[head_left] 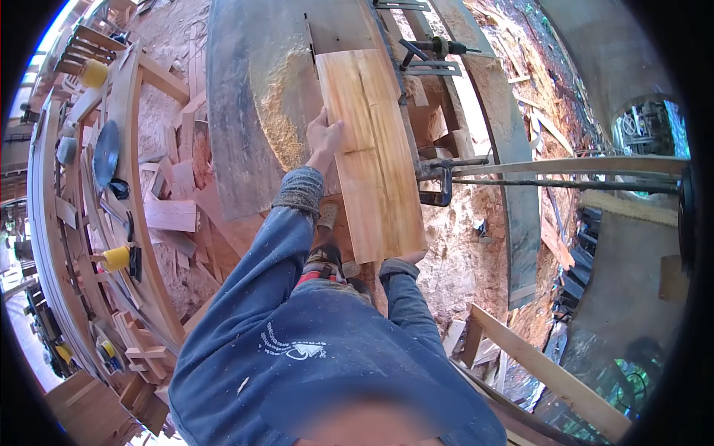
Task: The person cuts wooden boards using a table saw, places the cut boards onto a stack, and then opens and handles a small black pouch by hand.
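Observation:
A wide wooden board with a dark lengthwise streak lies along the right side of a worn worktable, its near end overhanging the table edge toward me. My left hand holds the board's left edge, with a finger pointing forward along it. At the near right corner, my right hand supports the board from below; most of its fingers are hidden. A thin dark slot or blade stands just left of the board's far part. Sawdust is heaped on the tabletop left of the board.
A black clamp and a long bar sit right of the board. On the left, a timber rack carries a circular saw blade and yellow rolls. Wood offcuts litter the ground. A slanting beam stands at lower right.

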Available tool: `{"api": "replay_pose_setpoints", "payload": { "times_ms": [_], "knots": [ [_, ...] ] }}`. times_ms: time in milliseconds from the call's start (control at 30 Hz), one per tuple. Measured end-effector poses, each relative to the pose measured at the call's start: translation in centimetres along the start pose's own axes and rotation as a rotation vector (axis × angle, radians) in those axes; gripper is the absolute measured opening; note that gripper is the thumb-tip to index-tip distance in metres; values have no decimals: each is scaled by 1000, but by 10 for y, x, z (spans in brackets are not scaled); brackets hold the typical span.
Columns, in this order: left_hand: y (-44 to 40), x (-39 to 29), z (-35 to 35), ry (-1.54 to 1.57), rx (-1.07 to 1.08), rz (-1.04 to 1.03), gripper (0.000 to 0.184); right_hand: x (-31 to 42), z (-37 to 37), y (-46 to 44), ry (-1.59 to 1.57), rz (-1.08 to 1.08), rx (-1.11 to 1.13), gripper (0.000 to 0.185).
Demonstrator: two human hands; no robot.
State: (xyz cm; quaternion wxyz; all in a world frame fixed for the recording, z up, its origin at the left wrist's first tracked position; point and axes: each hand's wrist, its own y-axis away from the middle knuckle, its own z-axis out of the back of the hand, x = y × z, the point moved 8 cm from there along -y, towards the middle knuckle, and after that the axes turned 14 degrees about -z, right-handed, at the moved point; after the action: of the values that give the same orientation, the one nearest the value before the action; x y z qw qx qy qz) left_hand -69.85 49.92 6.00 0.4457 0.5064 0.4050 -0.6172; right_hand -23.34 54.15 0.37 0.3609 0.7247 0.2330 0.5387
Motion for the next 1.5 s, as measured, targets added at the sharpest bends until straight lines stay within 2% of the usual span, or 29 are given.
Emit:
{"api": "replay_pose_setpoints", "payload": {
  "times_ms": [67,267,367,467,567,633,667,767,900,933,1033,1133,1233,1300,1367,1400,1433,1500],
  "knots": [
    [-5,-17,1,33,24,36,63,-2,-10,-5,12,8,13,61],
    [-46,5,-7,95,-26,0,70,-8,-42,-27,34,9,65,62],
    [-60,-14,-1,-58,-38,45,70,-14,-61,-40,23,-20,110,62],
    [-78,8,-9,67,-37,3,68,-15,-83,-43,-68,-129,208,68],
    [-53,-39,4,-40,7,114,65,-17,-88,-23,-128,-303,267,79],
    [-27,-42,10,-103,-25,49,64,-12,-84,0,-94,-465,268,88],
    [-9,-42,9,-137,-25,14,63,-25,-55,-10,36,-566,184,97],
    [54,-34,4,121,-19,-1,59,-37,-17,8,277,-557,345,105],
    [87,-23,2,250,71,-5,39,-58,-7,44,601,-402,364,99],
    [83,-28,2,230,117,18,34,-61,-13,54,668,-432,395,89],
    [73,-26,-10,240,171,21,21,-57,-40,83,891,-423,485,78],
    [71,-17,-3,203,192,35,17,-42,-58,85,1154,79,360,67],
    [66,-18,-3,121,232,40,13,-18,-78,102,1043,131,369,60],
    [71,-28,-6,157,216,34,12,-55,-84,83,1163,356,347,51],
    [75,-39,-7,165,198,41,12,-66,-88,79,1210,383,347,52],
    [73,-41,-11,175,189,42,13,-56,-92,83,1196,300,358,57],
    [61,-26,-8,142,209,25,13,-52,-96,83,1180,217,370,63],
    [41,-10,1,68,238,0,15,-46,-106,83,1185,240,363,64]
  ]
}}
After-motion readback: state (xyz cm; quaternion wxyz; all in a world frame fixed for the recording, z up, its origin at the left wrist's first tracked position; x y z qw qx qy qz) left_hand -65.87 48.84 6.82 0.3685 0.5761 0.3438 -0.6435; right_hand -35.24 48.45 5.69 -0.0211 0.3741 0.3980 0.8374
